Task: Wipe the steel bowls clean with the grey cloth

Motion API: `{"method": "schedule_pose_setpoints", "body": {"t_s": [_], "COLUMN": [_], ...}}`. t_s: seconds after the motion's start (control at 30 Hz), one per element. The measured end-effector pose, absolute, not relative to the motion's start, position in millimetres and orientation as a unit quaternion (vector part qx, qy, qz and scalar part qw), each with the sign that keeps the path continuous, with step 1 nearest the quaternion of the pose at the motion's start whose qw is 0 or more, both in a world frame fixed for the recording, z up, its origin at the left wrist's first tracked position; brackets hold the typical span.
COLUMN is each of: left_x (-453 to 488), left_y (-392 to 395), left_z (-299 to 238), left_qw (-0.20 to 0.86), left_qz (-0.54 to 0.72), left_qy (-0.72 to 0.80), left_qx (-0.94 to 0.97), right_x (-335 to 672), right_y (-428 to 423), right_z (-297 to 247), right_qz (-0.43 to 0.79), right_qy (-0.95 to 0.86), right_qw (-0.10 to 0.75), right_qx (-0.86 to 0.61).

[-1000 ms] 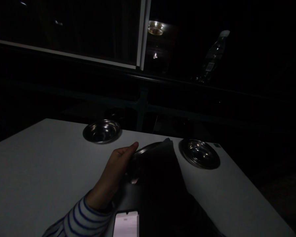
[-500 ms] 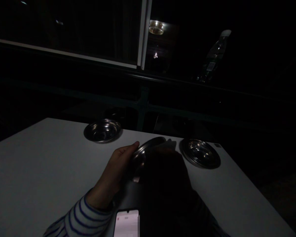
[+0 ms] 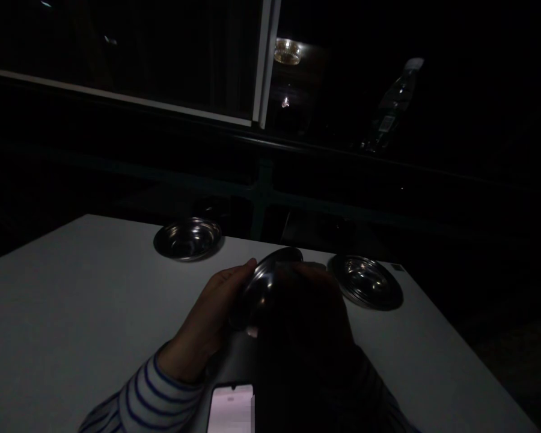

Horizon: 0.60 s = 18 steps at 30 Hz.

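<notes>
A plain white table stands here in the gloom, pale on its left side and in heavy shadow toward the near middle. Close to its far edge, left of centre, a shiny metal bowl sits upright. Well apart from it, toward the far right corner, rests a stack of metal dishes, rims nested. Just beyond that, a small dark label marks the corner. Nearest me lies a phone, its screen lit.

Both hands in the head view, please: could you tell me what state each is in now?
Left hand: closed, holding the metal dish by its rim.
Right hand: in deep shadow over the dish; open or closed cannot be told.
</notes>
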<state>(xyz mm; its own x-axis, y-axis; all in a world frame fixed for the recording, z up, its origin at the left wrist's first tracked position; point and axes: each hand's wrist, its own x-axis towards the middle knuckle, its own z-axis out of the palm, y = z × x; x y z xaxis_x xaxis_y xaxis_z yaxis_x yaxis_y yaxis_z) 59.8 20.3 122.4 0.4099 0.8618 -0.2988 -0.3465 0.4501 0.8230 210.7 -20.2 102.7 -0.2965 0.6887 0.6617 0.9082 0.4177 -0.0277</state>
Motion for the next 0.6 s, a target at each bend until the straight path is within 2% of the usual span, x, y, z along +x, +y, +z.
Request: {"method": "schedule_pose_setpoints", "body": {"t_s": [0.23, 0.47, 0.6], "left_x": [59.6, 60.8, 59.5], "left_y": [21.1, 21.0, 21.7], "left_z": [119.6, 120.9, 119.4], "left_qw": [0.763, 0.778, 0.777], "left_qz": [0.406, 0.394, 0.398], "left_qy": [0.376, 0.361, 0.363], "left_qx": [0.334, 0.330, 0.325], "right_x": [194.7, 205.3, 198.9], "right_y": [-26.4, -15.3, -19.0], "right_z": [77.3, 89.1, 76.0], "right_qz": [-0.209, -0.180, -0.209], "right_qy": [-0.810, -0.809, -0.813], "right_qw": [0.303, 0.284, 0.295], "right_qx": [-0.455, -0.482, -0.457]}}
